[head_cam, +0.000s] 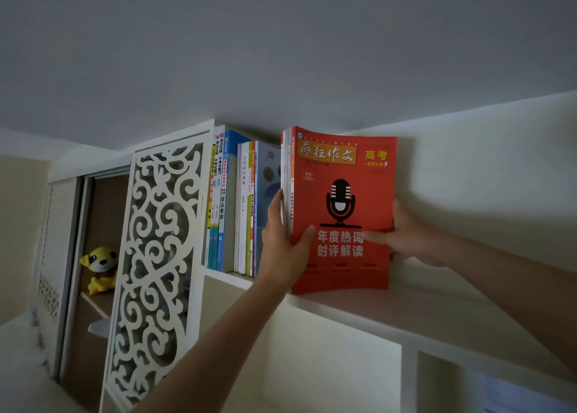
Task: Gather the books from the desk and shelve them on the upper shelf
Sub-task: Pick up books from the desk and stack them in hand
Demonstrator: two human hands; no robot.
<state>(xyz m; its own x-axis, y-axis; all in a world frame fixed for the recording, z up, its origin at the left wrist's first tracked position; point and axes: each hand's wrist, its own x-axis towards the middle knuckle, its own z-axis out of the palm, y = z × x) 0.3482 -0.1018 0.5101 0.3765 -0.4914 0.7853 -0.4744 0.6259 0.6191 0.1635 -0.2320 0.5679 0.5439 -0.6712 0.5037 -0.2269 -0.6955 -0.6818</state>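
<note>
red books held upright on the upper shelf, both hands on them.
the left hand (282, 241) grips the spine side of the red books (342, 212), thumb curled over the front cover; the right hand (406, 234) grips the opposite edge, thumb pressed on the cover. the stack's bottom edge rests on the shelf (406, 306), just right of a row of standing books (237, 206). a white fretwork panel (156, 256) and a yellow plush toy (100, 269) sit to the left.
</note>
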